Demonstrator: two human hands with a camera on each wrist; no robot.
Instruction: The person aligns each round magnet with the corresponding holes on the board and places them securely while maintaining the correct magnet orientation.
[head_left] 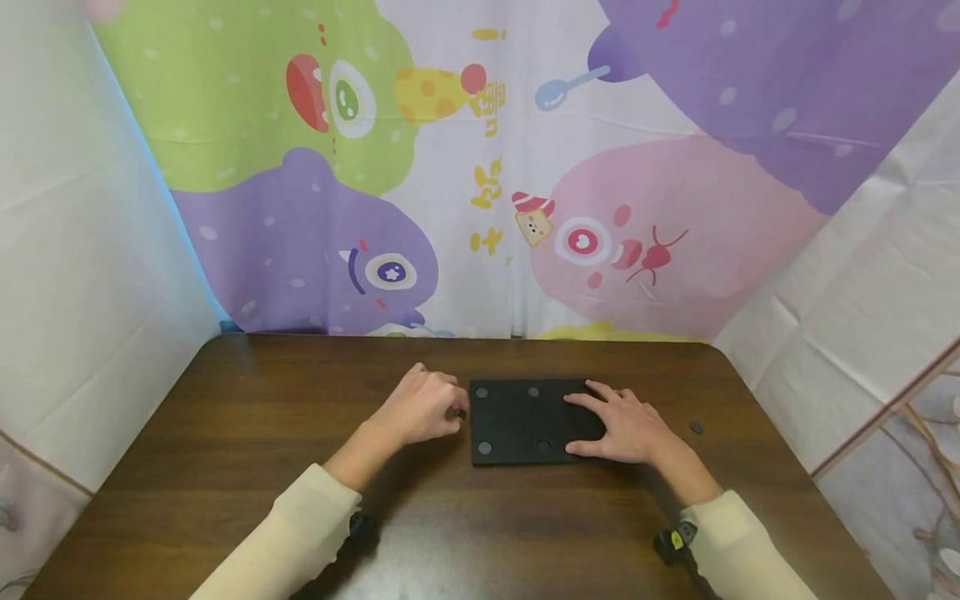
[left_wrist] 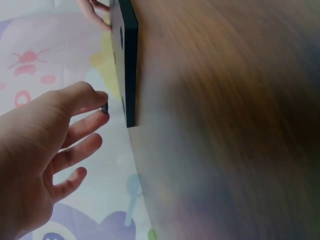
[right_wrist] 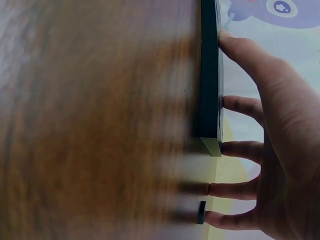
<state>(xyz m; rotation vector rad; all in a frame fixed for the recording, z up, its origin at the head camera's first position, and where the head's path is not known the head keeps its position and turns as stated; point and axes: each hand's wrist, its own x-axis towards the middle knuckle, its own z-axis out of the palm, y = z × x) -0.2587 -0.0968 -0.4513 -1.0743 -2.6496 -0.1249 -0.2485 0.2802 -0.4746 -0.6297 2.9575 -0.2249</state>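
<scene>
A flat black board point(head_left: 517, 425) lies on the table, with several round grey spots point(head_left: 485, 448) on its top and one darker round spot point(head_left: 543, 447). Just off the board's left edge, my left hand point(head_left: 427, 406) pinches a small dark disc point(left_wrist: 105, 107) between thumb and index finger; its other fingers are loosely bent. My right hand point(head_left: 626, 425) spreads over the board's right end, thumb and fingertips touching the top, covering part of that end. A second dark disc point(head_left: 697, 427) lies on the table right of this hand; it also shows in the right wrist view point(right_wrist: 202, 212).
The brown wooden table point(head_left: 480, 533) has rounded far corners. Behind it hangs a curtain point(head_left: 465, 292) printed with cartoon figures, and white sheets point(head_left: 847, 308) flank both sides. Each wrist wears a small black device point(head_left: 670, 543).
</scene>
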